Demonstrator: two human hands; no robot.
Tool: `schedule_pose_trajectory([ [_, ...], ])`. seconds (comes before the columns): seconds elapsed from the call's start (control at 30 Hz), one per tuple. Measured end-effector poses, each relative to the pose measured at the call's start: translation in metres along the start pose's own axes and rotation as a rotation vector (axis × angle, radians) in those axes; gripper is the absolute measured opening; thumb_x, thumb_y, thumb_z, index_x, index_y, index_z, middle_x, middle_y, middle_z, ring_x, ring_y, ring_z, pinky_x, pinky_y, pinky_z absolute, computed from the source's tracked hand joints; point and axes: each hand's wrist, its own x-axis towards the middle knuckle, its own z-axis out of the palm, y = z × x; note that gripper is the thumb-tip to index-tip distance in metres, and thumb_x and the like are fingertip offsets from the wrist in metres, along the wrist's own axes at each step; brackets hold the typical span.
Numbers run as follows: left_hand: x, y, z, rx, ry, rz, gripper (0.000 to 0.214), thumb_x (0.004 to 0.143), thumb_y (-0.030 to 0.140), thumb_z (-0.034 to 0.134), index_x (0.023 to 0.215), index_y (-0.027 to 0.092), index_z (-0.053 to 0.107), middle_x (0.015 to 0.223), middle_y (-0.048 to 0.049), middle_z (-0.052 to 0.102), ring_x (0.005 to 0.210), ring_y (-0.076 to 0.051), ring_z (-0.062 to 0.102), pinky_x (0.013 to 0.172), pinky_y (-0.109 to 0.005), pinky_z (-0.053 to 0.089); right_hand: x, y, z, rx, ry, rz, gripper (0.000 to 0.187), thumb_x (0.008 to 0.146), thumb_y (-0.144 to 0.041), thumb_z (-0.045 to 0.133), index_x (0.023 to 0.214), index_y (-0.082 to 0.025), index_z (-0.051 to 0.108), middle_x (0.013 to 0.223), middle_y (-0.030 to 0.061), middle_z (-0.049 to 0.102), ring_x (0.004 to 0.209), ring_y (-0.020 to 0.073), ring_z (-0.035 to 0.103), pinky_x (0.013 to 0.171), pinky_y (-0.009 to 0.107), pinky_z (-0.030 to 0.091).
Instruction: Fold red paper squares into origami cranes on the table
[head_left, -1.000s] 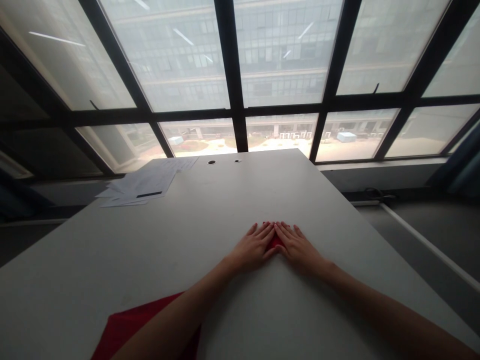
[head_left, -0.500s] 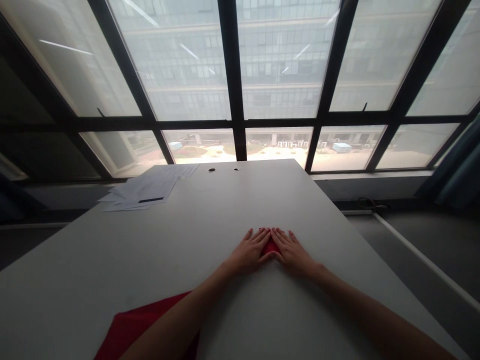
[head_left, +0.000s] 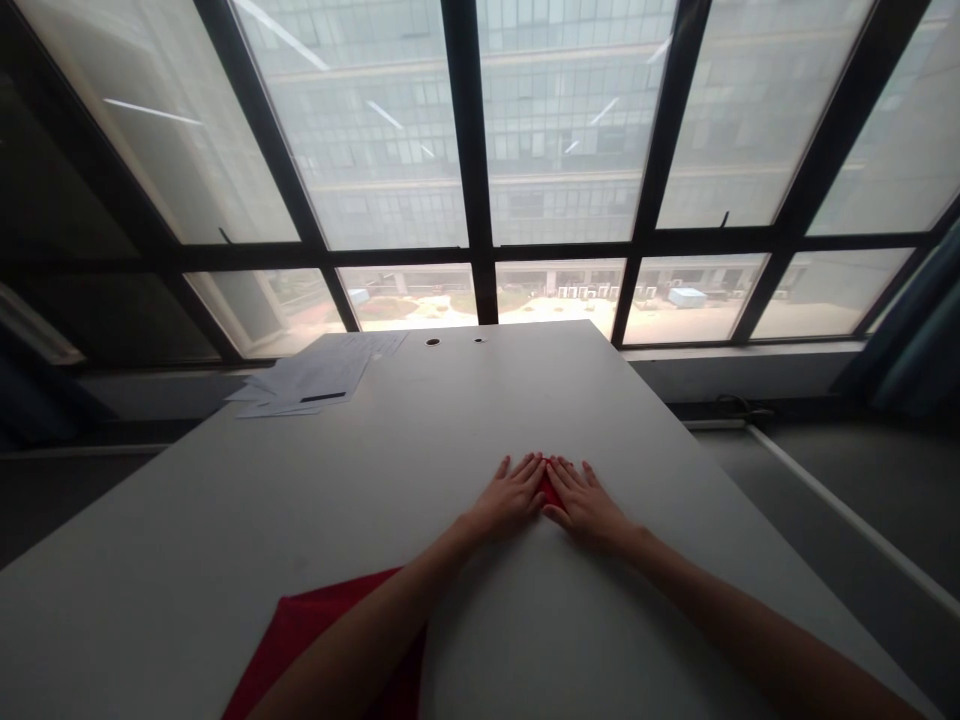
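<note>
Both my hands lie flat, side by side, on a grey table (head_left: 225, 520). My left hand (head_left: 510, 497) and my right hand (head_left: 585, 503) have their fingers stretched out and press down on a small red piece (head_left: 550, 490), of which only a sliver shows between them. Whether it is paper or cloth I cannot tell. A larger red sheet (head_left: 315, 640) lies near the table's front edge, partly under my left forearm.
A loose stack of white papers (head_left: 307, 382) lies at the table's far left corner. Two small round holes (head_left: 433, 342) sit near the far edge. Large windows with dark frames stand behind the table. Floor drops away on the right.
My hands have stayed together on the small red piece. The view has shifted slightly to the left and down, so the table and papers appear moved right.
</note>
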Motion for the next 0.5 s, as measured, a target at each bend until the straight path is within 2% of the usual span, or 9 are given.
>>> schedule_pose_trajectory([
  [0.23, -0.029, 0.029, 0.003, 0.0, -0.035, -0.02, 0.061, 0.105, 0.048, 0.019, 0.158, 0.018, 0.015, 0.163, -0.0111, 0.017, 0.152, -0.024, 0.012, 0.121, -0.053, 0.011, -0.033, -0.018, 0.005, 0.026, -0.007, -0.015, 0.081, 0.098, -0.067, 0.022, 0.157, -0.011, 0.017, 0.162, 0.0158, 0.016, 0.151, 0.029, 0.013, 0.121, 0.056, 0.006],
  [0.5, -0.087, 0.074, 0.012, -0.023, -0.015, 0.001, 0.064, 0.104, 0.052, 0.017, 0.159, 0.02, 0.009, 0.163, -0.0097, 0.017, 0.152, -0.024, 0.011, 0.122, -0.053, 0.006, -0.095, -0.041, 0.012, 0.059, 0.017, -0.137, 0.079, 0.098, -0.065, 0.032, 0.157, -0.018, 0.008, 0.162, 0.0121, 0.017, 0.151, 0.0299, 0.014, 0.121, 0.057, 0.009],
])
